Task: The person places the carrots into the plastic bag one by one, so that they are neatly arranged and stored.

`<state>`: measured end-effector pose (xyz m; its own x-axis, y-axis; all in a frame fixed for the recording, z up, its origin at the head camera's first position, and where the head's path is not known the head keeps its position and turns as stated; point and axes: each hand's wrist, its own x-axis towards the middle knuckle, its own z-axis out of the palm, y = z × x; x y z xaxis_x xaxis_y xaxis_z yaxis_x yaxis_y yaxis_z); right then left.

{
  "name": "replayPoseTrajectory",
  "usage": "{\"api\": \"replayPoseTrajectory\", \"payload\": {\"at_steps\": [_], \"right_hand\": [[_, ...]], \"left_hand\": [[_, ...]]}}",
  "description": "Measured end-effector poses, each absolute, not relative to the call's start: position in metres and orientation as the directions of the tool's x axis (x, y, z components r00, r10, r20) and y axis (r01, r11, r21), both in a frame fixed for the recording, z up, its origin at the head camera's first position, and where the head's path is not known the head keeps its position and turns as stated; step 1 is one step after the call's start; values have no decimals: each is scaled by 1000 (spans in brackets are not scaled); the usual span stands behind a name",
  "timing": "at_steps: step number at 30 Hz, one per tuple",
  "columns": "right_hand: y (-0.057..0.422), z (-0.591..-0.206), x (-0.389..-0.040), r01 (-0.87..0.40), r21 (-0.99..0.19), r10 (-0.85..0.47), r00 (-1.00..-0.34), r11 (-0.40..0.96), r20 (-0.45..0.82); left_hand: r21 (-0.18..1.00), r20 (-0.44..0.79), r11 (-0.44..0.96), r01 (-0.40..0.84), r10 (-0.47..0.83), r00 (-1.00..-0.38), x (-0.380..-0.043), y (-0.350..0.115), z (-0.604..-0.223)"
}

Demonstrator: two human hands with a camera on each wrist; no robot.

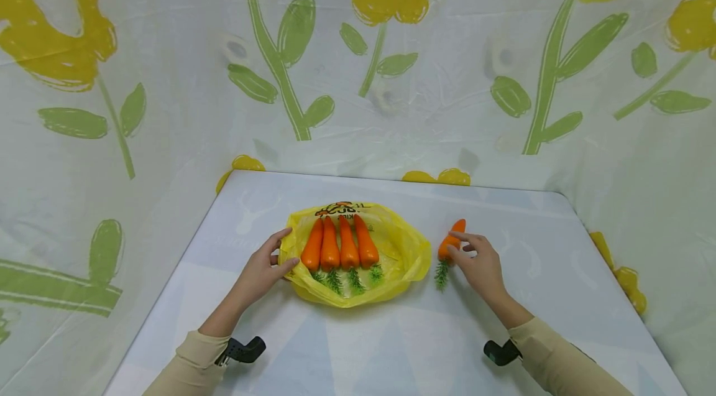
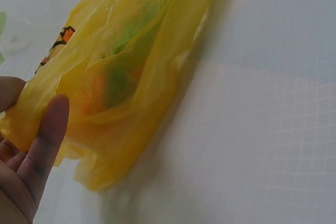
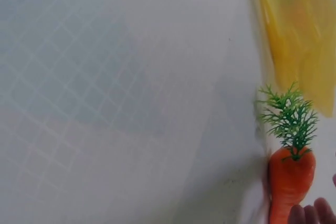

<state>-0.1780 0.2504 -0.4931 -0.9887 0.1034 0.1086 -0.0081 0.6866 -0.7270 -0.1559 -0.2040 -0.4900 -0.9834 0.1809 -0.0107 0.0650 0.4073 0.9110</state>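
Observation:
A yellow plastic bag [image 1: 403, 247] lies spread on the table with its mouth facing up. Several orange toy carrots [image 1: 330, 247] lie side by side in it, green tops toward the person. My left hand [image 1: 265, 265] pinches the bag's left edge between thumb and fingers; the left wrist view shows the thin yellow film [image 2: 131, 103] there. Right of the bag, on the table, is a single carrot [image 3: 291, 174] with a green feathery top [image 3: 291, 116]. Over that carrot is my right hand [image 1: 478, 262], thumb and fingers parted, fingertips at its side.
The pale table [image 1: 363, 359] has a faint printed pattern. Behind and beside it hangs a white cloth [image 1: 436, 116] with yellow flowers and green stems. A black wrist device [image 1: 243, 350] is on the left forearm, another [image 1: 501, 352] on the right.

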Motion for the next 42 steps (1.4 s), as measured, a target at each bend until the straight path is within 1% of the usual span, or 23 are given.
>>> {"api": "replayPoseTrajectory", "payload": {"at_steps": [8,11,18,25,34,42], "right_hand": [[254,-493,-180,112,-755,159,-987,646,-10],[256,-496,-182,141,-762,176,-984,633,-36],[256,-503,-187,128,-762,142,-989,635,-48],[252,-507,-193,92,-759,105,-994,645,-31],[251,-501,-190,149,-736,112,-989,660,-100],[263,-502,-184,148,-712,92,-989,687,-117]], "left_hand": [[915,-20,399,55,181,-983,-155,-204,-487],[916,-22,399,50,175,-984,-155,-204,-487],[909,-13,410,66,185,-983,-155,-205,-489],[906,-20,420,55,174,-985,-156,-205,-491],[905,-22,422,54,175,-984,-155,-205,-490],[903,-15,425,64,180,-984,-154,-206,-488]]}}
